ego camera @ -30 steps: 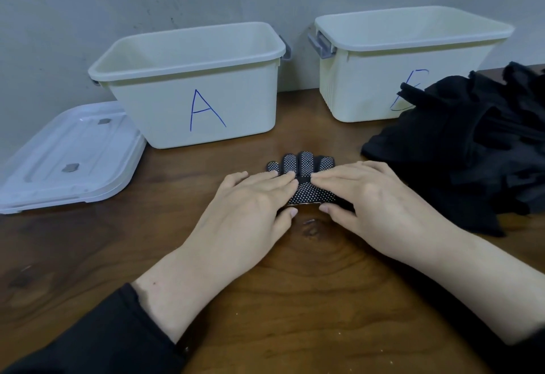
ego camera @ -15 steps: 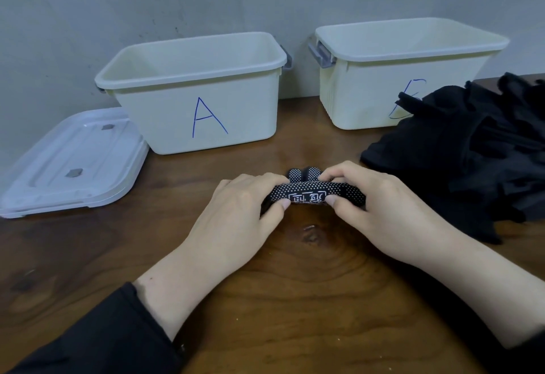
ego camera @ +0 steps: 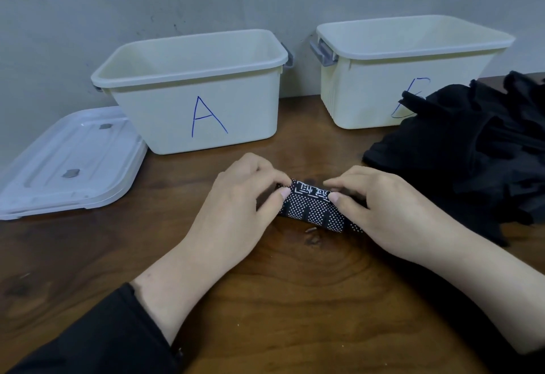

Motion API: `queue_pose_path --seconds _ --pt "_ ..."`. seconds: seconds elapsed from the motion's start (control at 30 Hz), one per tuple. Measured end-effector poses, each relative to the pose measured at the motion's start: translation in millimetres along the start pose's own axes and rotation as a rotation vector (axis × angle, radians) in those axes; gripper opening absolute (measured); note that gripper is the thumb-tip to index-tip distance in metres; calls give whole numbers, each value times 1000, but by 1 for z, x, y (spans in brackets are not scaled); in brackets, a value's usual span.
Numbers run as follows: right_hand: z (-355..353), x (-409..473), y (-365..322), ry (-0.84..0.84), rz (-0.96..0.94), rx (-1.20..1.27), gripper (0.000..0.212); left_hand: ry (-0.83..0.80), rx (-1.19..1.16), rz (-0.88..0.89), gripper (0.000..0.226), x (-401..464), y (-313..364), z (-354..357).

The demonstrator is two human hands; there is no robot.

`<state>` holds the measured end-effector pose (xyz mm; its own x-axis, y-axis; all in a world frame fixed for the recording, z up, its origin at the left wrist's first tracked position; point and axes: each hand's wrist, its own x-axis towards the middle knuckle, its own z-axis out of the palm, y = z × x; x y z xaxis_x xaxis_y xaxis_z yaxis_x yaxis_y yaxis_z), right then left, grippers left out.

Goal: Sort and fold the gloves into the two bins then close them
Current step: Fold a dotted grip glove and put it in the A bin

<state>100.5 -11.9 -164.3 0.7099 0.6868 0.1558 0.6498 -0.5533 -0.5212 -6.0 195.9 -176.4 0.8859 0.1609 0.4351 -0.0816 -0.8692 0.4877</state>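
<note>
Most remains: my black pile (ego camera: 472, 155) waits on the right, bins A (ego camera: 191, 84) and B (ego camera: 407, 58) stand open and look empty, lid (ego camera: 67, 164) off. Left hand (ego camera: 236, 205) and right hand (ego camera: 383, 208) pinch one dotted glove (ego camera: 312, 208), folded on the table.

A black knit glove with white grip dots (ego camera: 314, 210) lies folded into a short flat bundle on the wooden table, its dotted finger sections facing the camera and a white printed mark on its upper fold. Behind it and to its left stands an open cream plastic bin marked with a blue "A" (ego camera: 191, 90). A second open cream plastic bin (ego camera: 407, 70) stands behind the glove to its right. A loose heap of plain black gloves (ego camera: 472, 152) lies right of the folded glove, covering part of that bin's blue letter. A clear plastic lid (ego camera: 65, 164) lies flat, well left of the glove.
</note>
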Motion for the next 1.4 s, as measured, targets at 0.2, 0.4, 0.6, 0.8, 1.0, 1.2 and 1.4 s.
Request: queue_pose_path --seconds 0.2,0.4,0.6,0.8,1.0,1.2,1.4 --pt "-12 21 -10 -194 65 19 30 -125 84 28 26 1 -8 2" --pt "-31 56 -25 -496 91 -53 35 -179 69 37 28 2 -15 0" --pt "-33 69 -43 -664 147 -36 33 -173 56 107 27 1 -16 -3" --pt "-36 68 -57 -708 168 -104 26 -22 59 166 39 2 -20 -29" --pt "-65 69 -67 -551 212 276 17 422 122 120 31 23 -58 -90" --pt "-116 124 -118 -324 187 566 20 440 242 -71 42 46 -81 -143" --pt "-115 214 -162 -141 222 547 17 268 229 -276 39 56 -82 -160"
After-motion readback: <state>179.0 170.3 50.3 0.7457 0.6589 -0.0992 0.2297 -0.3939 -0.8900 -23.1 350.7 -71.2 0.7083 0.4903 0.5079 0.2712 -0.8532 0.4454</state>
